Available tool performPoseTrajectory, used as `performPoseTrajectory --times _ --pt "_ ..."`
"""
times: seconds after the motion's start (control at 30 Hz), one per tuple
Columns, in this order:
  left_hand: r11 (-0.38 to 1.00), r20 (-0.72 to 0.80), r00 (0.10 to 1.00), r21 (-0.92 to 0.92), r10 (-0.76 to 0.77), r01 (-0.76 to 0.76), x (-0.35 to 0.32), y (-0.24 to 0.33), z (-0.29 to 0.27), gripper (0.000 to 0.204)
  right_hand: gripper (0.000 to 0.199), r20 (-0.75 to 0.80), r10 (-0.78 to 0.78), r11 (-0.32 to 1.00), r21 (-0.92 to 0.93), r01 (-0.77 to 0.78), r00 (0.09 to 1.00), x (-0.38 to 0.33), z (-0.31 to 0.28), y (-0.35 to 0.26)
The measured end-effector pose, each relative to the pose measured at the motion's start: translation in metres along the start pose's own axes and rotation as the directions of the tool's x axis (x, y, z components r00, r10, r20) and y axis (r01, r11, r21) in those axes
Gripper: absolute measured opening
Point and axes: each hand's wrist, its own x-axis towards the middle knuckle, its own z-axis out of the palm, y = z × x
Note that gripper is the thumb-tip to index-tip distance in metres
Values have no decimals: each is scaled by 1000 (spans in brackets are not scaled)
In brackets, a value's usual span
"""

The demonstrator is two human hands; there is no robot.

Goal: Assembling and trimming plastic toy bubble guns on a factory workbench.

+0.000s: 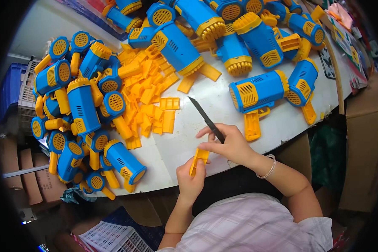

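Observation:
My left hand (190,179) is closed around a small yellow plastic cover (201,155), holding it at the near edge of the table. In my right hand (236,146) is a slim black knife (202,113), its dark blade pointing up and to the left, away from me. The right thumb reaches over to the top end of the cover, with the blade well clear of it. Beyond the left hand lies a loose pile of similar yellow plastic pieces (148,90), some with open compartments.
Blue and yellow toy bubble guns (83,103) are heaped on the left. More stand along the far side, and one toy gun (258,92) lies beyond my right hand. The white table (172,145) ends just before me. Cardboard (363,155) stands at the right.

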Motion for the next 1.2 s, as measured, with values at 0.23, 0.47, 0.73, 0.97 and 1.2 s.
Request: performPoseTrajectory --times 0.23,0.47,0.73,0.97,1.2 --pt "995 124 989 -49 -82 89 2 -2 5 19 13 10 21 999 40 -21 1000 -4 1 22" --pt "909 352 927 -331 -131 254 9 8 12 28 13 -323 -154 984 -131 117 934 -23 -13 29" --pt "929 421 898 -264 -130 259 3 12 30 33 9 -119 -163 983 68 172 979 -33 -27 27" --pt "979 337 941 -198 24 46 14 12 50 39 8 -591 17 997 74 34 807 -56 -76 38" --pt "986 123 984 -125 126 -111 56 -5 122 34 18 -634 -40 950 -263 -167 773 -67 -110 57"
